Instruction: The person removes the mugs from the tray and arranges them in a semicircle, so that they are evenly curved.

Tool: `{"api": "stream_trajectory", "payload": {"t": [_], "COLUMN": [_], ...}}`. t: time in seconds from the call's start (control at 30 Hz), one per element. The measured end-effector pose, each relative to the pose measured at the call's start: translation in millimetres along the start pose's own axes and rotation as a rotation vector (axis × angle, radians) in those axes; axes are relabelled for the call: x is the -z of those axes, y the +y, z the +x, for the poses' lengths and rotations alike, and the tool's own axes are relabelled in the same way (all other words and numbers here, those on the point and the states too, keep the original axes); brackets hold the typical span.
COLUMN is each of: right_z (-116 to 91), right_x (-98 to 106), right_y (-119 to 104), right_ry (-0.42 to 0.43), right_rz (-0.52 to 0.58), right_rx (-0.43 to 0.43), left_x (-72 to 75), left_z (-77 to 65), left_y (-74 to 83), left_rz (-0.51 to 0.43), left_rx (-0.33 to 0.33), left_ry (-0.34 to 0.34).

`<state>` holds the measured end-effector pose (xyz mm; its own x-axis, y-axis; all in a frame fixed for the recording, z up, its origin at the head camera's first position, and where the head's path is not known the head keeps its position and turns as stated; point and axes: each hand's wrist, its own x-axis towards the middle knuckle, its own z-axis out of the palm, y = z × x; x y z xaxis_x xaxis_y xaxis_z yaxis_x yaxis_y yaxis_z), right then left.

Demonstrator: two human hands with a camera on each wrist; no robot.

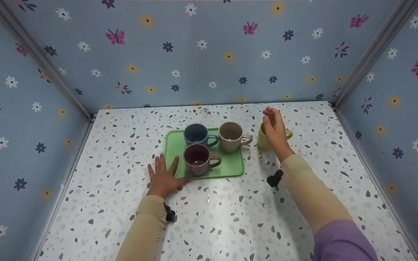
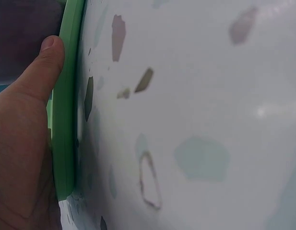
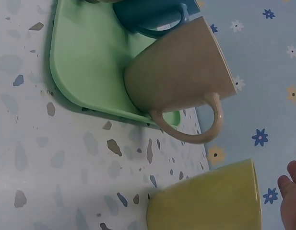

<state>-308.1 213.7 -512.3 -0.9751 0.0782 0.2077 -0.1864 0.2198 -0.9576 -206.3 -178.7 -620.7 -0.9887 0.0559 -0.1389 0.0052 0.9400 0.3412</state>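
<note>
A green tray (image 1: 227, 170) holds a blue mug (image 1: 196, 134), a beige mug (image 1: 230, 136) and a dusky pink mug (image 1: 197, 159). My left hand (image 1: 166, 180) rests at the tray's front left corner, fingers spread, the thumb along its front rim. In the left wrist view the thumb touches the green rim (image 2: 66, 158). To the right of the tray, on the table, stands a yellow mug (image 1: 263, 139). My right hand (image 1: 275, 130) is over it, fingers loosely extended; in the right wrist view the fingertips show apart from the yellow mug (image 3: 210, 201).
The speckled white table (image 1: 209, 217) is enclosed at the back and both sides by blue panels (image 1: 209, 54) printed with flowers and butterflies. Grey metal strips (image 1: 372, 50) run along the corners. A narrow strip of table lies between tray and yellow mug.
</note>
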Motion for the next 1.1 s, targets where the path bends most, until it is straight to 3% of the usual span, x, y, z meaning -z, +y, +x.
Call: {"api": "stream_trajectory", "payload": {"t": [0.3, 0.5, 0.87, 1.1], "right_z": [-8, -16, -27, -29], "right_x": [-32, -48, -60, -64], "right_y": [20, 32, 58, 67], "right_ry": [-0.049, -0.079, -0.080, -0.057], "right_rz": [0.118, 0.122, -0.020, -0.013], "right_rx": [0.051, 0.062, -0.115, -0.175], "left_x": [-0.9, -0.6, -2.1, -3.2], "left_z": [-3.5, -3.1, 0.6, 1.7], "left_y": [-1.7, -1.2, -2.7, -2.5], "left_rz": [-0.002, -0.003, -0.010, 0.004], "left_rx": [0.002, 0.004, 0.002, -0.005], "left_ry": [0.014, 0.033, 0.030, 0.038]}}
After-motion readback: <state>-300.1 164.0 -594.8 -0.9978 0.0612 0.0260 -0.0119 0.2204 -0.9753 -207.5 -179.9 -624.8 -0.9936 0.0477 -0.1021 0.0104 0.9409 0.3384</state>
